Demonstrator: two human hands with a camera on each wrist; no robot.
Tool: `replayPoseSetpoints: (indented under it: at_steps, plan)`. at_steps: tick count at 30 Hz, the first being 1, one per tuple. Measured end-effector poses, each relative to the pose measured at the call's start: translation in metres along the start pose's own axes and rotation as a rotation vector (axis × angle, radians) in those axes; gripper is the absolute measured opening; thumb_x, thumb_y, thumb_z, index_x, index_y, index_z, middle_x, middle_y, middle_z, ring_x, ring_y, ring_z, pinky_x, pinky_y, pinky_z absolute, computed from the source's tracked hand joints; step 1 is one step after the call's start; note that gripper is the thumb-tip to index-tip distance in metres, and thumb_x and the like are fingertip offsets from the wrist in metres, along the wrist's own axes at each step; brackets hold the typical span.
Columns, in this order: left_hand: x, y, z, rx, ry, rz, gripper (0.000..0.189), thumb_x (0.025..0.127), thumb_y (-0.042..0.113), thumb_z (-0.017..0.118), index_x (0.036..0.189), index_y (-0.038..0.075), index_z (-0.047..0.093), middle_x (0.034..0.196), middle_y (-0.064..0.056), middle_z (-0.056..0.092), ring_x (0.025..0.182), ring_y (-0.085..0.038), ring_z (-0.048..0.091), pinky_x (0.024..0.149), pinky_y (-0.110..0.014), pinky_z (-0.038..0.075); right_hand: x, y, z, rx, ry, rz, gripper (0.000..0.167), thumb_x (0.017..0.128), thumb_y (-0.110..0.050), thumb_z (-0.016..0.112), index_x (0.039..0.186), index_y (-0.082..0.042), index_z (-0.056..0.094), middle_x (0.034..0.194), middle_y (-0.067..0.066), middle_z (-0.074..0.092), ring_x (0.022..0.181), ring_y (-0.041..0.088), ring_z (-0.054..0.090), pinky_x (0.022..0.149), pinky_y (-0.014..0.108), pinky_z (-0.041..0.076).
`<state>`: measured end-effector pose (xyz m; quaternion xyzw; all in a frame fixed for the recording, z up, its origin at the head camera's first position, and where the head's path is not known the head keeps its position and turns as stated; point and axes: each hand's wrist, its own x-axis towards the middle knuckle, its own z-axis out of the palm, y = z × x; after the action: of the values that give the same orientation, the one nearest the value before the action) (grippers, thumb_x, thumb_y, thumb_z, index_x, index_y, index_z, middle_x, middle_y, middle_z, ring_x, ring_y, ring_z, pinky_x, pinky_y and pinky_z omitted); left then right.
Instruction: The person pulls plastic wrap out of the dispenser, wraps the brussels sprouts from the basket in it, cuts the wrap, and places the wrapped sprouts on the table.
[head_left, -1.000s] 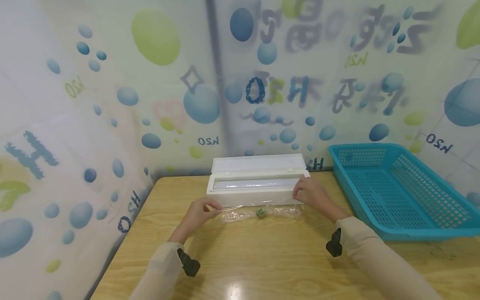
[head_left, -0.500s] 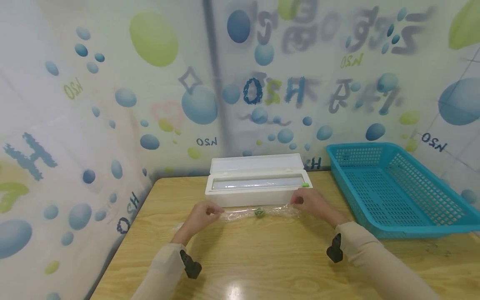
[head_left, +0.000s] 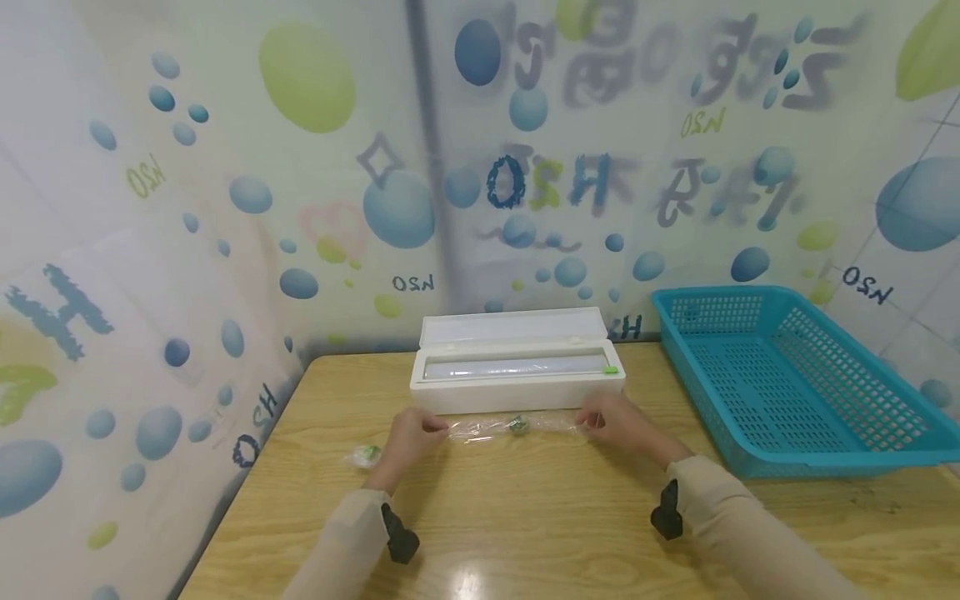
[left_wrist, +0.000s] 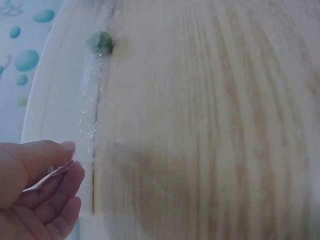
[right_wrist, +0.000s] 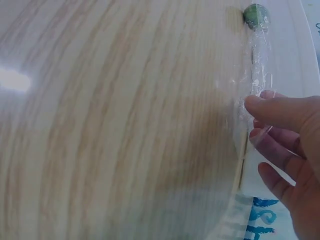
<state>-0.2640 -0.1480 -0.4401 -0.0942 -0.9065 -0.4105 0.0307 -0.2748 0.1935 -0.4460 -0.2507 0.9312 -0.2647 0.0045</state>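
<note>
A strip of clear plastic wrap [head_left: 480,429] stretches between the two hands, just in front of a long white wrap box. Wrapped in its middle is a small round green thing [head_left: 518,425], its kind unclear. My left hand [head_left: 411,440] pinches the strip's left end between thumb and fingers, as the left wrist view shows too. At the right end, my right hand [head_left: 617,421] pinches the film between thumb and forefinger. The white box [head_left: 517,396] has its lid [head_left: 513,327] raised, with a roll of wrap inside and a bright green slider [head_left: 611,370] at its right.
Left of the left hand lies another small green thing in clear wrap [head_left: 365,455] on the wooden table [head_left: 510,533]. A blue plastic basket [head_left: 757,392] stands at the right. A patterned sheet [head_left: 480,167] hangs behind the table.
Both hands have come down and slightly toward each other's side with the wrap, away from the box. The green slider and the wrapped piece at left have come into sight.
</note>
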Motion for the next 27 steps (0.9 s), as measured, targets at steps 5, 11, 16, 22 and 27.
replayPoseSetpoints:
  at_steps: [5, 11, 16, 22, 27]
  plan:
    - [0.002, -0.005, 0.007, 0.014, -0.016, -0.009, 0.006, 0.077, -0.004, 0.068, 0.083, -0.003, 0.069, 0.083, -0.012, 0.067, 0.079, -0.024, 0.062, 0.071, -0.037, 0.051, -0.001, 0.003, 0.004, 0.042, -0.037, 0.011, 0.020, 0.075, 0.000, 0.070, 0.093, -0.007, 0.068, 0.082, -0.002, 0.058, 0.074, 0.012, 0.052, 0.066, 0.029, 0.047]
    - [0.001, -0.010, 0.011, 0.014, -0.053, 0.005, 0.009, 0.075, -0.007, 0.067, 0.084, -0.004, 0.068, 0.083, -0.010, 0.066, 0.077, -0.020, 0.058, 0.069, -0.037, 0.049, -0.004, 0.009, 0.007, 0.155, -0.078, 0.041, 0.021, 0.078, -0.011, 0.071, 0.099, -0.007, 0.068, 0.086, -0.001, 0.058, 0.078, 0.014, 0.051, 0.068, 0.031, 0.046]
    - [0.000, -0.008, 0.010, 0.028, -0.081, 0.003, 0.013, 0.075, -0.010, 0.065, 0.085, -0.002, 0.067, 0.082, -0.007, 0.063, 0.075, -0.017, 0.055, 0.068, -0.034, 0.048, -0.006, 0.014, 0.007, 0.222, -0.059, 0.018, 0.017, 0.083, -0.005, 0.065, 0.099, -0.002, 0.067, 0.092, 0.004, 0.063, 0.083, 0.016, 0.055, 0.073, 0.034, 0.049]
    - [-0.002, -0.009, 0.004, 0.037, -0.109, 0.045, 0.013, 0.076, -0.007, 0.066, 0.087, 0.000, 0.066, 0.086, -0.008, 0.061, 0.081, -0.021, 0.055, 0.074, -0.038, 0.046, -0.006, 0.016, 0.006, 0.267, -0.046, 0.008, 0.015, 0.080, 0.002, 0.065, 0.095, 0.000, 0.067, 0.086, 0.004, 0.062, 0.077, 0.016, 0.054, 0.067, 0.029, 0.048]
    - [0.000, -0.015, 0.000, 0.041, -0.165, 0.077, 0.017, 0.075, -0.006, 0.068, 0.089, 0.002, 0.064, 0.091, -0.009, 0.058, 0.086, -0.024, 0.054, 0.079, -0.042, 0.046, -0.007, 0.022, 0.008, 0.302, -0.042, 0.035, 0.015, 0.079, -0.002, 0.068, 0.093, 0.001, 0.067, 0.084, 0.003, 0.062, 0.076, 0.015, 0.053, 0.066, 0.029, 0.046]
